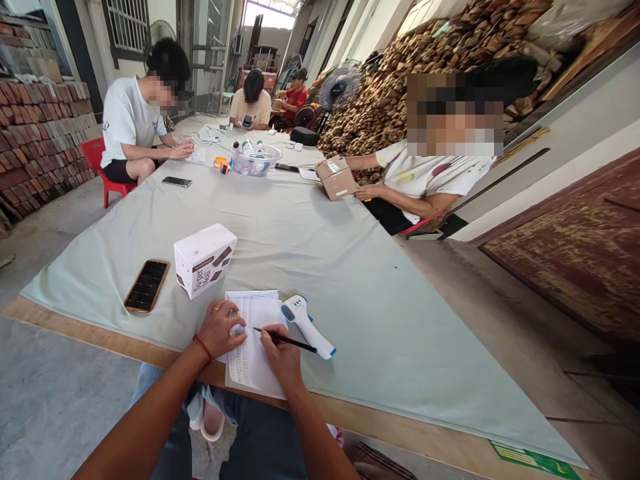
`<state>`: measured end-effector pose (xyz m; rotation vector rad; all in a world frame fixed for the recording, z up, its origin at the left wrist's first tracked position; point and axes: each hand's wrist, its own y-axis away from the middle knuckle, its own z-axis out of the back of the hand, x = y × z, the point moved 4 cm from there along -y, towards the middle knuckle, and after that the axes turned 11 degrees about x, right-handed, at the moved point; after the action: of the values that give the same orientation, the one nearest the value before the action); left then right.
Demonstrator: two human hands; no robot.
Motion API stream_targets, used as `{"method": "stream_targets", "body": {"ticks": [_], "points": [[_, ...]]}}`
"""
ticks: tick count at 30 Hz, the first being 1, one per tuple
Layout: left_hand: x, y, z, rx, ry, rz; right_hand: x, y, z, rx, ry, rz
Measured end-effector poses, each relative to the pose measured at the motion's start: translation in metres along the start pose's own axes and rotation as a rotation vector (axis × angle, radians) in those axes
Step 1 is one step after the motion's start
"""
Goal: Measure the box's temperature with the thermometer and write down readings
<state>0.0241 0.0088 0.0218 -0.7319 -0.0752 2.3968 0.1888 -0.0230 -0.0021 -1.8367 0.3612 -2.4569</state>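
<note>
A black pen (295, 343) is gripped in my right hand (283, 360), its tip over the written sheet. Beneath both hands lies white paper (255, 363) with rows of small handwriting on its left side. My left hand (220, 328) rests on the left part of that paper, fingers apart and holding nothing. Just right of the sheet is a white and blue infrared thermometer (309, 327). Beyond my left hand stands a white "Super Meal" box (206, 259), with a phone in an orange case (147, 285) to its left.
A pale cloth covers the table (400, 347). Farther back are a clear basin (256, 163) with bottles, an orange tape roll (221, 163) and another phone (177, 181). A person at the right holds a cardboard box (337, 178). Other people sit at the left and far end.
</note>
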Motion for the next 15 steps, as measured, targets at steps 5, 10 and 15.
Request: {"method": "stream_targets", "body": {"ticks": [5,10,15], "points": [[0.0002,0.0005,0.0004,-0.003,0.003,0.001,-0.0003,-0.0001,0.0000,0.009,-0.009,-0.001],[0.0007,0.0010,0.0000,-0.010,0.002,-0.005,-0.0027,0.0003,-0.0007,0.003,0.016,0.006],[0.0011,0.0015,-0.0006,-0.019,-0.007,-0.007,0.0049,0.0036,0.0015,-0.026,0.103,0.087]]}}
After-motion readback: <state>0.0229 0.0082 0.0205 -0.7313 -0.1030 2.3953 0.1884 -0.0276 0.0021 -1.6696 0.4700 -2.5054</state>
